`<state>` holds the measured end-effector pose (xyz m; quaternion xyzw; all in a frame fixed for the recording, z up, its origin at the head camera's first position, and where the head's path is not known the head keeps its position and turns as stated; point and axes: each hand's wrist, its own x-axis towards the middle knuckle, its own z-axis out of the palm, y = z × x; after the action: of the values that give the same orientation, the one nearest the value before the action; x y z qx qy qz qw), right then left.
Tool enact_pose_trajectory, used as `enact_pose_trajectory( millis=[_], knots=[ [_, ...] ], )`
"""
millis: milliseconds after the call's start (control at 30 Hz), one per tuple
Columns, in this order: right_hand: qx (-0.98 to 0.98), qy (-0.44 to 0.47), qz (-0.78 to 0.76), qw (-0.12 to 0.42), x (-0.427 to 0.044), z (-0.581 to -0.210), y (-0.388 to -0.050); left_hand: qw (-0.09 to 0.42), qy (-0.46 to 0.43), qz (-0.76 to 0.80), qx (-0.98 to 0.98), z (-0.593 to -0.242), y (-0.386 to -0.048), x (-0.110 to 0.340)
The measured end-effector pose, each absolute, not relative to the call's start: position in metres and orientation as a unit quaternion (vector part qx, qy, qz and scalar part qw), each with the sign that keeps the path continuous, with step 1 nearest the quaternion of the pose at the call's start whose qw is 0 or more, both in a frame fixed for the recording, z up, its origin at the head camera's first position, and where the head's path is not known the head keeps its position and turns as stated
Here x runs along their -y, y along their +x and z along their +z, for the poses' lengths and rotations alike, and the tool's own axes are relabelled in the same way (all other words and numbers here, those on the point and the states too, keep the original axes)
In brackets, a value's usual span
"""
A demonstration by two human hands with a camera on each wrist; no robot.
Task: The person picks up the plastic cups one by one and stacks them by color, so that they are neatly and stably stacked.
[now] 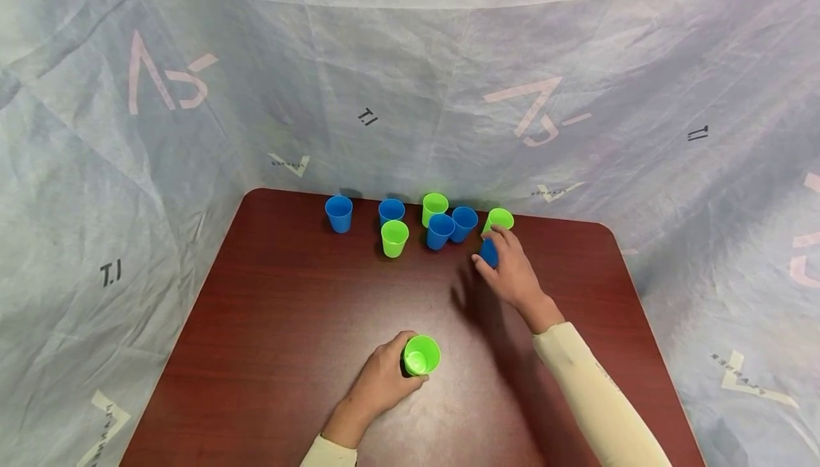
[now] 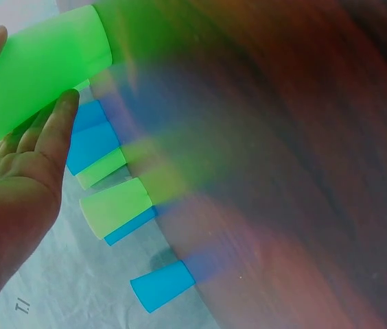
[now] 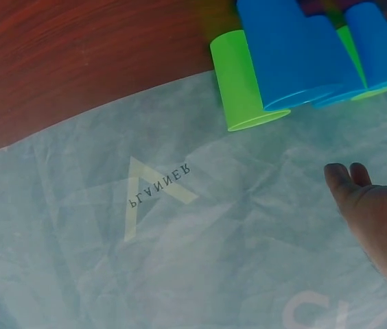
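Observation:
Near the table's front, my left hand (image 1: 379, 381) (image 2: 22, 185) grips an upright green cup (image 1: 421, 356) (image 2: 39, 72) around its side, fingers and thumb on opposite sides. My right hand (image 1: 512, 271) (image 3: 379, 223) reaches to the right end of the cups at the back, over a blue cup (image 1: 489, 253) (image 3: 283, 58) that it partly hides in the head view. Its fingers are spread and stand apart from that cup in the right wrist view. Just behind the blue cup stands a green cup (image 1: 500, 218) (image 3: 238, 82).
Along the back of the brown table (image 1: 282, 324) stand more upright cups: a blue one (image 1: 339, 214) at the far left, a blue (image 1: 391, 211) behind a green (image 1: 394, 239), then a green (image 1: 435, 207) by two blue ones (image 1: 439, 232). Grey printed cloth (image 1: 410, 97) hangs around.

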<state>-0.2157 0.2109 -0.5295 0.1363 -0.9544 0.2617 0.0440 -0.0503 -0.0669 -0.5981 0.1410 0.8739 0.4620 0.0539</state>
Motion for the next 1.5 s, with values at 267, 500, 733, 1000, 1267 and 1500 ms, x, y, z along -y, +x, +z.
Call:
enact_pose_trajectory(
  millis=[267,500,733,1000,1267,1500],
  knots=[
    [0.955,0.131,0.262,0.037,-0.212,-0.529,-0.223,0.049,0.145,0.462,-0.874,-0.598,-0.050,0.068],
    [0.957,0.115,0.266,0.021,-0.214,-0.527,-0.234,0.047,0.141,0.461,-0.875,-0.598,-0.051,0.067],
    [0.959,0.100,0.264,0.012,-0.221,-0.530,-0.248,0.041,0.146,0.462,-0.874,-0.599,-0.050,0.066],
    [0.962,0.095,0.257,0.014,-0.224,-0.532,-0.261,0.039,0.145,0.460,-0.875,-0.600,-0.051,0.067],
    [0.965,0.083,0.247,0.006,-0.228,-0.534,-0.273,0.052,0.138,0.468,-0.871,-0.600,-0.051,0.067],
    [0.966,0.073,0.248,0.000,-0.233,-0.533,-0.283,0.063,0.133,0.475,-0.868,-0.600,-0.051,0.067]
  ],
)
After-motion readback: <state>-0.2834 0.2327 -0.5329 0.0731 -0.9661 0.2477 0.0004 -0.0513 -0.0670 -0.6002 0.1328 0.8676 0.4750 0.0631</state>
